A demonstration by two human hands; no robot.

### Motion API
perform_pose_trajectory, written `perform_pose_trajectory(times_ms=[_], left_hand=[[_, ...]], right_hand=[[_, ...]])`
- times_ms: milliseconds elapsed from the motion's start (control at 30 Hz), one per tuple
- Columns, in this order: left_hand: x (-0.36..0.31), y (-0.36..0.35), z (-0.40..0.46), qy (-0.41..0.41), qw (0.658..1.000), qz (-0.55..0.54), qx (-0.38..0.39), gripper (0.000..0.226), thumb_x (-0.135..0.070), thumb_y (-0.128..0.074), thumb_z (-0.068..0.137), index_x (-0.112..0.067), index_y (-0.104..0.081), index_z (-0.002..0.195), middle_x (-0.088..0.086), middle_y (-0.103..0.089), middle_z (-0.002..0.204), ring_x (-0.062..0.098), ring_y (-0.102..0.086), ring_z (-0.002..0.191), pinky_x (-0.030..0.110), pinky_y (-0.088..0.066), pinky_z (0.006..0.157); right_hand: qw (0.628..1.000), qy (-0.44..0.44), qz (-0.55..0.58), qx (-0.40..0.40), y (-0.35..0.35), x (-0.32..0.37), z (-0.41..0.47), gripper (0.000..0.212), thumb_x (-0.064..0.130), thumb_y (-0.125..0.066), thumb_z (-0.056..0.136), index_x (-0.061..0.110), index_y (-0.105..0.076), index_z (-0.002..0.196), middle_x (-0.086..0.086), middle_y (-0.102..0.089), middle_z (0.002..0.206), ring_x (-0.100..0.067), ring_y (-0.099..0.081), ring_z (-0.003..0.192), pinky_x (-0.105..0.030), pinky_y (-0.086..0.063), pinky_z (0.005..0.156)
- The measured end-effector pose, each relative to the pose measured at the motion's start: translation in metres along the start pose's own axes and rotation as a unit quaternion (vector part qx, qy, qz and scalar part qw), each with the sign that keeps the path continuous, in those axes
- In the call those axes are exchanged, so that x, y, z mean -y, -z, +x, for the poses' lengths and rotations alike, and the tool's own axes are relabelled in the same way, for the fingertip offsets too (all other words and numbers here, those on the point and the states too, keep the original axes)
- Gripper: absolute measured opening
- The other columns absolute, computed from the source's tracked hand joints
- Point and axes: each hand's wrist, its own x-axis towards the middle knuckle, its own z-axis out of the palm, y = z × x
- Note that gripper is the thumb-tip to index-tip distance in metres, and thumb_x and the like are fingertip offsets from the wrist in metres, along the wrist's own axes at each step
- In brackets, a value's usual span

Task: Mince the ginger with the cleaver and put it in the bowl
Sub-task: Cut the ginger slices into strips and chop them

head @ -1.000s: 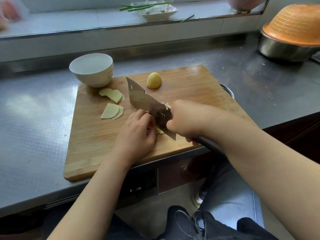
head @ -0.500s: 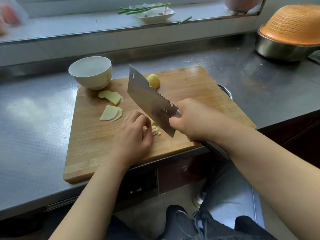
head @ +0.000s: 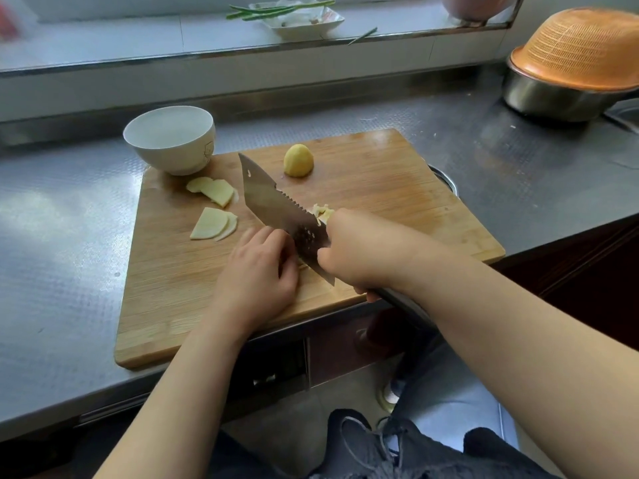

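My right hand (head: 363, 250) grips the handle of the cleaver (head: 276, 209), whose blade is down on the wooden cutting board (head: 380, 188). My left hand (head: 257, 271) has its fingers curled, knuckles against the blade's side, holding down a small stack of ginger that it mostly hides. Cut ginger bits (head: 323, 212) lie just behind the blade. A peeled ginger chunk (head: 298, 160) sits at the board's far side. Two groups of ginger slices (head: 211, 191) (head: 214, 229) lie left of the blade. The white bowl (head: 169, 140) stands at the board's far left corner.
The board lies on a steel counter (head: 69, 236), overhanging its front edge. At the far right an orange colander (head: 581, 46) sits upside down on a steel basin. A white dish with green stalks (head: 301, 15) stands on the window ledge.
The cleaver was lifted and tilted half a second ago and has come back down onto the board beside my left hand. The left hand has stayed in place.
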Motion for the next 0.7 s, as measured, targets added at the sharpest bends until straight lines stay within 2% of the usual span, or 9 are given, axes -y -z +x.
perform_pose_trajectory(times_ms=[100,200,267,367,467,567,700], left_hand=[[-0.004,0.003,-0.001,0.010,1.000,-0.021,0.000,0.010,-0.019,-0.057,0.087,-0.021,-0.048,0.083,-0.011,-0.044,0.079,0.013,-0.041,0.082,0.030,-0.034,0.071],[-0.006,0.006,-0.001,0.042,0.995,-0.087,-0.012,0.005,-0.019,-0.051,0.095,-0.021,-0.048,0.091,-0.013,-0.046,0.082,0.009,-0.044,0.083,0.028,-0.035,0.073],[-0.007,0.007,0.000,0.057,0.991,-0.123,-0.023,0.003,-0.017,-0.046,0.098,-0.020,-0.046,0.096,-0.012,-0.048,0.084,0.010,-0.046,0.083,0.029,-0.036,0.074],[-0.011,0.008,0.005,0.069,0.987,-0.141,-0.031,0.010,-0.015,-0.045,0.097,-0.024,-0.043,0.098,-0.012,-0.052,0.078,0.008,-0.048,0.071,0.024,-0.035,0.064],[-0.015,0.010,0.011,0.089,0.983,-0.153,-0.046,0.017,-0.011,-0.054,0.090,-0.025,-0.045,0.093,-0.008,-0.049,0.062,0.005,-0.046,0.058,0.017,-0.033,0.054],[-0.016,0.011,0.015,0.113,0.980,-0.159,-0.043,0.021,-0.005,-0.059,0.082,-0.023,-0.048,0.083,-0.008,-0.043,0.058,0.006,-0.043,0.056,0.017,-0.034,0.053],[-0.012,0.012,0.014,0.119,0.974,-0.182,-0.063,0.030,0.007,-0.058,0.073,-0.018,-0.040,0.069,-0.009,-0.038,0.061,0.003,-0.039,0.058,0.013,-0.033,0.056]], right_hand=[[0.998,-0.018,0.053,-0.014,-0.006,-0.012,0.001,0.019,0.018,-0.049,0.096,0.013,-0.049,0.077,-0.007,-0.059,0.063,-0.020,-0.057,0.044,-0.024,-0.047,0.039],[0.986,-0.031,0.161,0.006,-0.004,-0.027,0.002,0.013,0.020,-0.051,0.097,0.008,-0.055,0.096,-0.013,-0.058,0.070,-0.023,-0.055,0.054,-0.034,-0.053,0.050],[0.984,-0.016,0.175,0.008,-0.002,-0.031,0.000,0.018,0.023,-0.052,0.098,0.007,-0.055,0.105,-0.013,-0.056,0.070,-0.021,-0.054,0.052,-0.035,-0.052,0.051],[0.988,0.013,0.156,-0.002,0.001,-0.028,-0.004,0.018,0.028,-0.052,0.099,0.010,-0.056,0.101,-0.012,-0.056,0.068,-0.021,-0.054,0.050,-0.034,-0.053,0.050],[0.990,0.028,0.136,-0.014,0.006,-0.023,-0.008,0.018,0.029,-0.053,0.098,0.011,-0.057,0.097,-0.009,-0.057,0.066,-0.019,-0.055,0.048,-0.033,-0.054,0.048],[0.989,0.034,0.139,-0.025,0.008,-0.023,-0.010,0.015,0.028,-0.053,0.099,0.013,-0.056,0.094,-0.004,-0.054,0.062,-0.016,-0.051,0.045,-0.027,-0.050,0.041],[0.989,0.031,0.139,-0.036,0.010,-0.023,-0.012,0.015,0.028,-0.053,0.099,0.015,-0.055,0.091,-0.006,-0.053,0.062,-0.015,-0.051,0.043,-0.027,-0.047,0.041]])
